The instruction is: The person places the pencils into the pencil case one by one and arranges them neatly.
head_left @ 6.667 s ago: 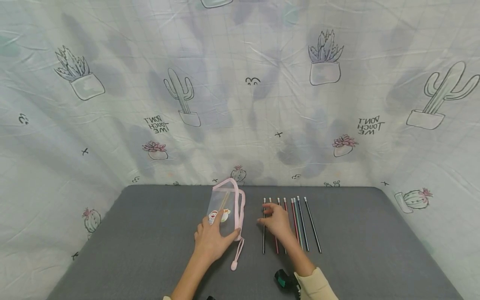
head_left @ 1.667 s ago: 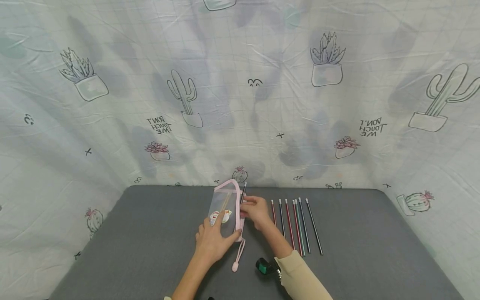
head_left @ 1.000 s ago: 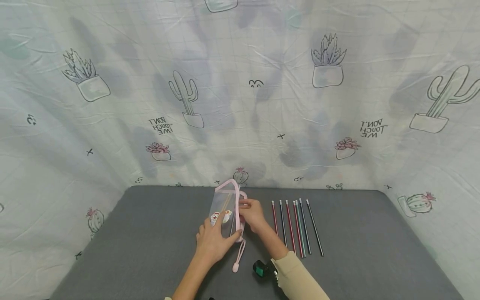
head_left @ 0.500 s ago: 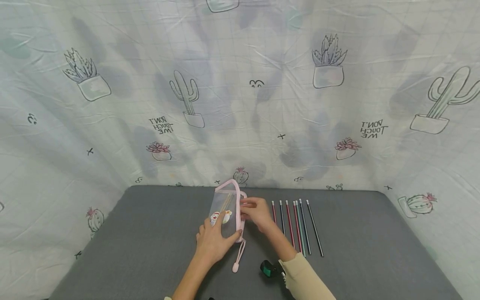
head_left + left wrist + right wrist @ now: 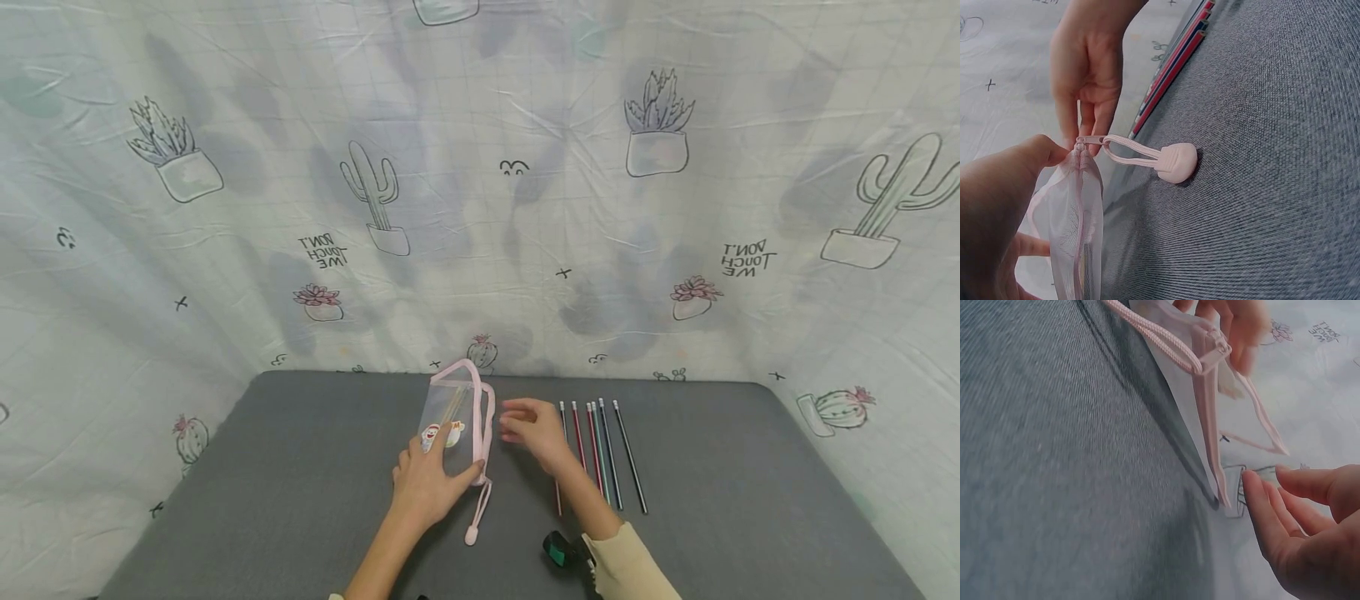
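Observation:
A clear mesh pencil case with pink trim stands on the grey table, its zipped mouth open toward the right. Slim pencils show through its side, behind cartoon stickers. My left hand grips the case, thumb at the zipper end and fingers against the side. From the zipper hangs a pink cord with a rounded pull tab. My right hand hovers just right of the opening, fingers slightly bent and apart from the thumb, holding nothing. Several dark, red and teal pencils lie side by side beyond it.
A black and green device sits at my right wrist. Behind the grey table hangs a pale curtain printed with cacti.
My right hand took the leftmost dark pencil from the row, slid it into the pencil case, let go and drew back right. My left hand keeps its grip on the case.

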`<move>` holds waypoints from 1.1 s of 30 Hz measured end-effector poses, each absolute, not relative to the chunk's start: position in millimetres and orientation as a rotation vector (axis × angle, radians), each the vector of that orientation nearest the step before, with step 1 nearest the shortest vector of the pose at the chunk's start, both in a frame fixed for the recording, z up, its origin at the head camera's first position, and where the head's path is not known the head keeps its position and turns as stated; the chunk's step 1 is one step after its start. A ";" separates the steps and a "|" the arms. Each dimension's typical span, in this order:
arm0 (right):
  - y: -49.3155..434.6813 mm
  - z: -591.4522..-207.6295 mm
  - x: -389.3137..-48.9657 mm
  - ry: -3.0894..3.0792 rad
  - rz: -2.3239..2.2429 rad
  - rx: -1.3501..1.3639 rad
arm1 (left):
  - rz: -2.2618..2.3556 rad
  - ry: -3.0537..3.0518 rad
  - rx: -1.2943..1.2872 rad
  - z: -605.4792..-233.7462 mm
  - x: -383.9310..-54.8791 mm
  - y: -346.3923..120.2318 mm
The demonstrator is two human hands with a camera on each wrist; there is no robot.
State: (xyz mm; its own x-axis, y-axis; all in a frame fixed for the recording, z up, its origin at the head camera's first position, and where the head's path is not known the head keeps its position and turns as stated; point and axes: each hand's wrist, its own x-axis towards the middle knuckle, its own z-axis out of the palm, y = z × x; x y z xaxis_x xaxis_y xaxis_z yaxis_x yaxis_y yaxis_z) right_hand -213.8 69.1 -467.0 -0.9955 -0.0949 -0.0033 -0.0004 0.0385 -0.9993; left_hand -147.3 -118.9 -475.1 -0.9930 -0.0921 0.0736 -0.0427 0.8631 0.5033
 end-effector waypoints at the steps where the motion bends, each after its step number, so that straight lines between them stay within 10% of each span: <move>1: 71.3 -466.7 -212.7 2.223 -2.123 -0.100 | -0.791 -2.939 0.107 -475.3 -147.2 -119.0; 33: 121.7 -470.7 -209.2 2.856 -1.589 -0.129 | -0.780 -2.940 0.077 -475.0 -145.9 -119.1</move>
State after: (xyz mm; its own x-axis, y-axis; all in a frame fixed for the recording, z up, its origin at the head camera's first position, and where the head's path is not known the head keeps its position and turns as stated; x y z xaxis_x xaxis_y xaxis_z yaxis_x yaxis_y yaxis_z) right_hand -209.2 121.7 -470.7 -0.9886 -0.0061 0.1502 -0.1308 0.5270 -0.8398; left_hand -145.9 -119.1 -475.0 -0.9938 -0.0744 0.0823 -0.0238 0.8677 0.4965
